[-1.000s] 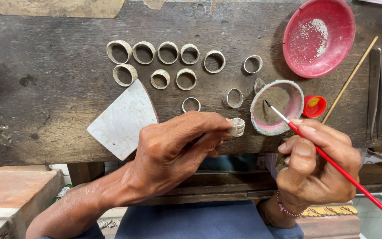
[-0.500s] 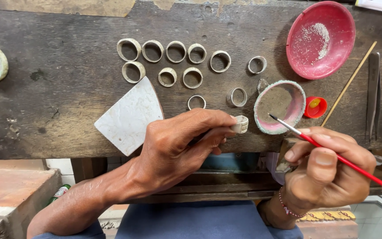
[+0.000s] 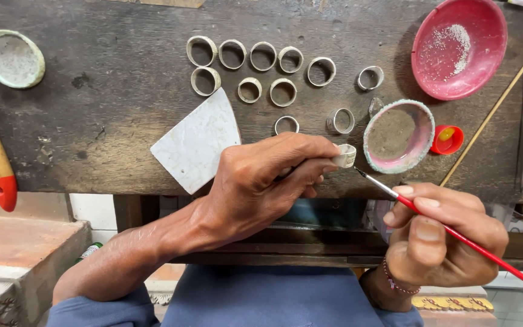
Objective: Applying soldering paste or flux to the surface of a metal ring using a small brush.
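Head view: the left hand [image 3: 255, 181] pinches a small pale ring [image 3: 345, 155] at its fingertips, just over the near edge of the dark wooden bench [image 3: 110, 121]. The right hand [image 3: 440, 242] has its grip closed on a red-handled fine brush [image 3: 455, 233], whose tip sits just beside the ring. Eleven similar rings [image 3: 261, 72] lie in loose rows on the bench, well apart from the hands; whether they are already coated cannot be told. A pink-rimmed dish [image 3: 399, 136] of grey paste stands near the brush tip, a red bowl [image 3: 458, 45] behind it.
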